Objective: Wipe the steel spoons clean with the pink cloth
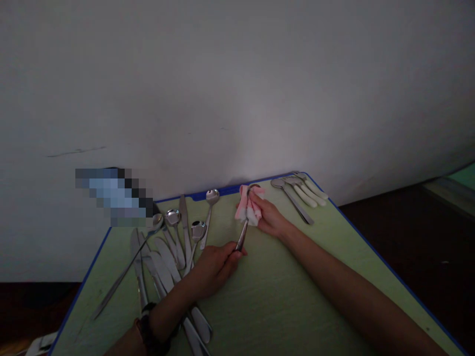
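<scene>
My left hand (219, 267) is closed round the handle end of a metal spoon (242, 235), which points up and away over the table. Higher up, my right hand (270, 217) pinches a pink and white cloth (242, 207) folded about the spoon's upper part. Only the curved rim of the bowl shows above the cloth. Left of my left hand lie several table knives (161, 264) and spoons, among them one spoon (198, 230) close to my wrist and another spoon (212, 197) near the back edge. My left forearm covers some of the knives.
The green table (282, 291) has a blue edge and stands against a grey wall (237, 99). At the back right lie a metal spoon (295, 200) and several white-handled forks (308, 195). A long-handled spoon (122, 277) lies at the left. A blurred-out object (118, 195) is at the back left corner.
</scene>
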The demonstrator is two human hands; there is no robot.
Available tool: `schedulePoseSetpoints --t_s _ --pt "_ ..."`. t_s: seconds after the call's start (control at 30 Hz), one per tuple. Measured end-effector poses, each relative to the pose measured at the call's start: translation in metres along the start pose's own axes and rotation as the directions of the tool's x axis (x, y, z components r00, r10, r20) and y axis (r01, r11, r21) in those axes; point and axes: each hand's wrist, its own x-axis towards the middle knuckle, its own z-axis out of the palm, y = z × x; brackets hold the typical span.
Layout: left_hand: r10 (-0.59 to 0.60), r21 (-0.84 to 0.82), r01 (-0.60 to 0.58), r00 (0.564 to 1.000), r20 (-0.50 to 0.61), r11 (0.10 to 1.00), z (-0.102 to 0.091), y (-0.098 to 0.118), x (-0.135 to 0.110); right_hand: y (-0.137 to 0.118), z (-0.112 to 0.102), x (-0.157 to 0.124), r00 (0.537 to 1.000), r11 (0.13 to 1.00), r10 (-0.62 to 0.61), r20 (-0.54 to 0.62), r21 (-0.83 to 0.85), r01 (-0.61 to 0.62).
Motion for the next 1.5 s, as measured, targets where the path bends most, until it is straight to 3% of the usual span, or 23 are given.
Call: schedulePoseSetpoints --t_s 0.2,0.53,0.73,0.97,1.13,1.5 --pt "-0.038 -0.078 0.035 0.999 -0.031 0.996 0.001 -0.003 0.004 0.005 -0.006 -0.002 0.991 0.995 0.063 0.116 -0.088 -0.053" --pt "-0.061 -0.157 0.054 0.997 -0.041 0.986 0.001 -0.003 0.004 0.011 -0.011 -0.003 0.991 0.968 0.069 0.113 -0.247 -0.039" --pt "-0.090 -0.091 0.084 0.994 -0.068 0.992 0.000 -0.002 0.005 0.013 -0.008 0.000 0.998 0.990 0.032 0.050 -0.142 -0.025" --pt "-0.037 0.046 0.037 0.999 -0.001 0.998 0.002 0.001 0.003 0.007 -0.005 0.010 0.990 0.985 -0.110 -0.093 0.126 0.121" --pt "-0.066 -0.015 0.067 0.998 0.005 0.998 0.001 -0.002 0.004 0.011 -0.006 0.009 0.997 0.998 -0.018 -0.074 0.063 0.023" --pt "-0.079 -0.111 0.076 0.997 -0.021 0.991 0.003 -0.003 0.005 0.011 -0.005 0.008 0.994 0.995 -0.049 -0.103 0.077 0.057"
